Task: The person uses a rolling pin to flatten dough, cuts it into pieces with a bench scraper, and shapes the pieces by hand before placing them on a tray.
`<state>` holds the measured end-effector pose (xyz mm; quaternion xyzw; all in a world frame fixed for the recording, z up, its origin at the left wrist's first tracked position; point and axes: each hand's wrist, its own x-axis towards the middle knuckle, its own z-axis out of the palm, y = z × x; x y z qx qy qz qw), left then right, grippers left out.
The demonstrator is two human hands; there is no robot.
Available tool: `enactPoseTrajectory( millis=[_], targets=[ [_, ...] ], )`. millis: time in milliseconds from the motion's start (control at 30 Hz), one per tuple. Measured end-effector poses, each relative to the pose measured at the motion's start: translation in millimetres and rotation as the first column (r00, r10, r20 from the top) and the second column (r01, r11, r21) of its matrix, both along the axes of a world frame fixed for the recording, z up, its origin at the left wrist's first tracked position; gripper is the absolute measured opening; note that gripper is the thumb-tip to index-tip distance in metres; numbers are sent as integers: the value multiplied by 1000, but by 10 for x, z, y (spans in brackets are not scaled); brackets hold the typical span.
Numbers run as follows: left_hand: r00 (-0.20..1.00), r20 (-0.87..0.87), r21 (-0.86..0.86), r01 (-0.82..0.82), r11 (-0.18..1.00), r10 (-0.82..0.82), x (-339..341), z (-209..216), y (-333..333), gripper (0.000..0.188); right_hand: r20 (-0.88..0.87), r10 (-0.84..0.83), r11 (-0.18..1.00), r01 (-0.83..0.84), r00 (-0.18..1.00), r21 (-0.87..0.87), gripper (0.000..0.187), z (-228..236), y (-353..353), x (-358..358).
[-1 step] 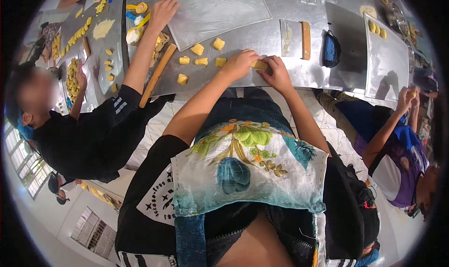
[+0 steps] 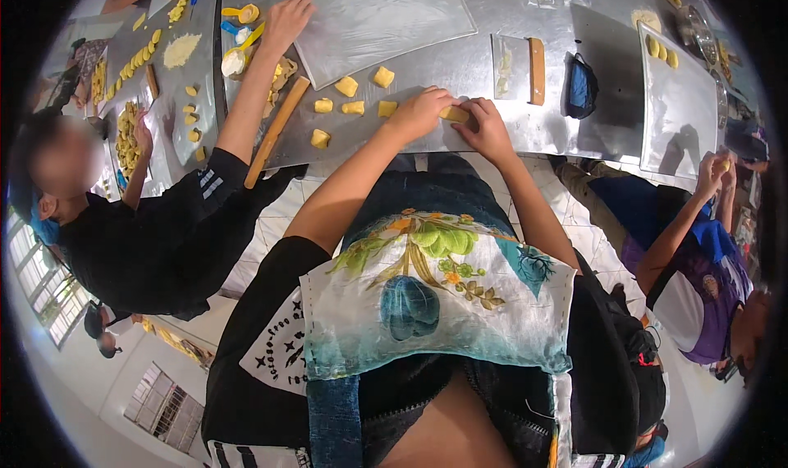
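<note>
A short roll of yellow dough (image 2: 455, 114) lies near the front edge of the metal table, with both of my hands on it. My left hand (image 2: 423, 114) is closed over its left end. From the other side my right hand (image 2: 486, 129) grips the right end with bent fingers. Just left of my left hand is a cut dough piece (image 2: 387, 109), partly behind the fingers. Several more pieces, among them a dough chunk (image 2: 346, 86), are scattered farther left.
A co-worker's hand (image 2: 290, 18) rests at a plastic-covered sheet (image 2: 386, 21). Left stands a rolling pin (image 2: 277, 133) near measuring scoops (image 2: 235, 61). To the right lie a wooden-handled dough scraper (image 2: 536, 70), a blue pouch (image 2: 582, 86) and another covered sheet (image 2: 669, 123).
</note>
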<state>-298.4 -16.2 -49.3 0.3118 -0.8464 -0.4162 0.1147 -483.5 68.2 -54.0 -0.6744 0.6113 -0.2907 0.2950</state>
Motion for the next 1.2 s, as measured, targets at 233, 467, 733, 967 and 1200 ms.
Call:
enactPoseTrajectory(
  millis=[233,467,733,967,1200],
  targets=[
    [999,-39,109,-31,994,36,-35,85,-7,53,39,3,998,-1,999,-56,45,-29,-1,0],
    [997,48,31,-67,997,66,-90,127,48,39,52,-47,999,47,998,-8,42,-24,2,47],
    [993,117,-229,10,973,17,-98,-53,121,32,-13,-162,974,162,987,157,29,-20,-6,203],
    [997,33,-247,-55,967,66,-33,-18,159,25,157,-170,974,143,973,173,21,-80,-11,157],
    [975,-153,150,-138,979,161,123,-28,69,15,248,-173,949,94,953,300,15,101,-121,48]
  ],
)
